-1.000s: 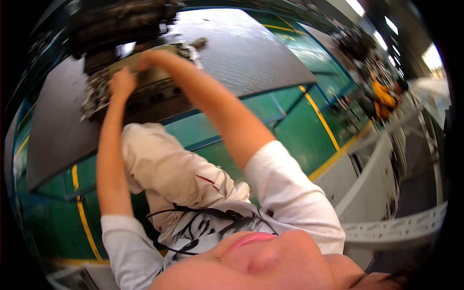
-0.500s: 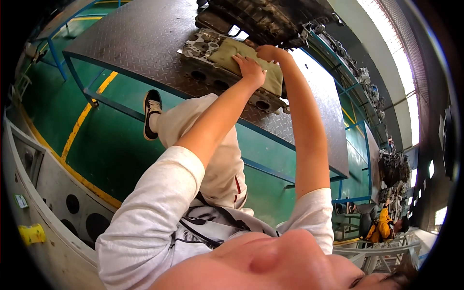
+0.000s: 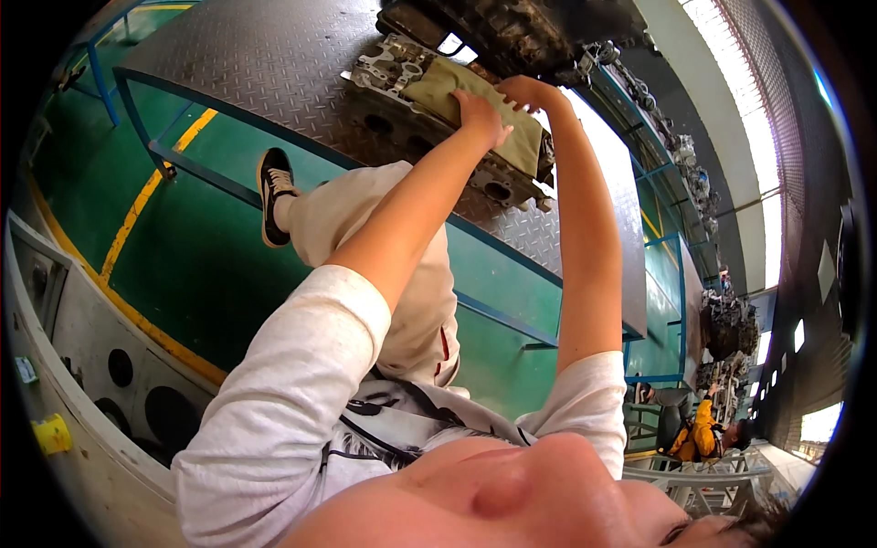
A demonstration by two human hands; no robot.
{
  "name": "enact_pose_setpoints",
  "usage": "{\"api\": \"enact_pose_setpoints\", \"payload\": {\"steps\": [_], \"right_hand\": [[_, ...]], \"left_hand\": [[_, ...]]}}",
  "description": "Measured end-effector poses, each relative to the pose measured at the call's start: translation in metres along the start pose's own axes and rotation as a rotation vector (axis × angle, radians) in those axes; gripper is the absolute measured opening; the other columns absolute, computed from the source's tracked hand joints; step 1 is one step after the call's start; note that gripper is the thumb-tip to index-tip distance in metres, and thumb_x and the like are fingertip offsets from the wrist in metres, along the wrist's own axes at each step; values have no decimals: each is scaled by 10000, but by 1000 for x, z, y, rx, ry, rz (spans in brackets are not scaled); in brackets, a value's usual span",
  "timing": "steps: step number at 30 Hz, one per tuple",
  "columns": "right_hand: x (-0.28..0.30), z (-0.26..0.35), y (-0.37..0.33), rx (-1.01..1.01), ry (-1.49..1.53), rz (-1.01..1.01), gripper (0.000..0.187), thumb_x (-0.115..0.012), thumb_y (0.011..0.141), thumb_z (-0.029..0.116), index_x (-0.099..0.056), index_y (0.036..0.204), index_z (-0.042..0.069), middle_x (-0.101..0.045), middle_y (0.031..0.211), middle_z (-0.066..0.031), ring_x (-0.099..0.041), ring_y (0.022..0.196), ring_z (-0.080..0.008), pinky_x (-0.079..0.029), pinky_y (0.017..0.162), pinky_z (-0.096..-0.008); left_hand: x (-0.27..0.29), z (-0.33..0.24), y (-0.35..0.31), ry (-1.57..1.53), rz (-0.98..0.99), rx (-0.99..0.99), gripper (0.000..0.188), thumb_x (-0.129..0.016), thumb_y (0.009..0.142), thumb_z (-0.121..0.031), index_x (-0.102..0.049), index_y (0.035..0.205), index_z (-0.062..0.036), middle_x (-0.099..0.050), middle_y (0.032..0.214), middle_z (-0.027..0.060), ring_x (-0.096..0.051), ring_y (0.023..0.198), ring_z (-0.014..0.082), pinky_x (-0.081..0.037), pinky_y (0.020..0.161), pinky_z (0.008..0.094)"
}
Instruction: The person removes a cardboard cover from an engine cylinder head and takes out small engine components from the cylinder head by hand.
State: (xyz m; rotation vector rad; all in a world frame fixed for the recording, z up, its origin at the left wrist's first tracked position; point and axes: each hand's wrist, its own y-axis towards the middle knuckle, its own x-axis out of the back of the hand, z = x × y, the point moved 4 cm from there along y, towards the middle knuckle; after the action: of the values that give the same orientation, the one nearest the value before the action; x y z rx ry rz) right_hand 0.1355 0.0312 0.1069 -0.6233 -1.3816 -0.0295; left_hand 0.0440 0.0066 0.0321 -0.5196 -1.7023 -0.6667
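Note:
An olive-green cloth (image 3: 521,148) lies over the top of a metal engine cylinder head (image 3: 376,75), whose left end and near side with round ports stay uncovered. My left hand (image 3: 481,119) is on the middle of the cloth, its fingers bent into the fabric and its thumb toward me. Just beyond it, my right hand (image 3: 530,93) reaches over the cloth's far edge, fingers curled down onto it. What lies under the cloth is hidden.
The cylinder head rests on a steel checker-plate table (image 3: 228,55) with a blue frame. Close behind stands a large dark engine (image 3: 493,36). My raised knee (image 3: 375,205) is at the table's near edge. A person in yellow (image 3: 702,429) is far right, near more engine parts.
My left hand's fingers have gone from spread flat on the cloth to bent. My right hand has turned, with its fingertips now showing over the cloth. The view has shifted slightly.

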Motion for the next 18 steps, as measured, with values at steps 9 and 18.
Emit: {"api": "enact_pose_setpoints", "payload": {"steps": [9, 18], "right_hand": [[-1, 14, -18, 141, 318, 143, 595, -381, 914, 451, -273, 1407, 133, -511, 1280, -128, -548, 1100, -288, -233, 1033, -570], [-19, 59, 0, 38, 280, 270, 566, -422, 903, 424, -336, 1382, 136, -653, 892, -116, -582, 703, -175, -261, 1023, -563]], "left_hand": [[-10, -87, -33, 36, -142, -518, 453, -465, 869, -335, -474, 1251, -93, -493, 1216, 155, -466, 1131, 307, -313, 961, 472], [-25, -102, -11, -943, -372, -761, 408, -510, 855, -338, -467, 1184, -100, -497, 1176, 80, -404, 1177, 244, -273, 1019, 424]]}}
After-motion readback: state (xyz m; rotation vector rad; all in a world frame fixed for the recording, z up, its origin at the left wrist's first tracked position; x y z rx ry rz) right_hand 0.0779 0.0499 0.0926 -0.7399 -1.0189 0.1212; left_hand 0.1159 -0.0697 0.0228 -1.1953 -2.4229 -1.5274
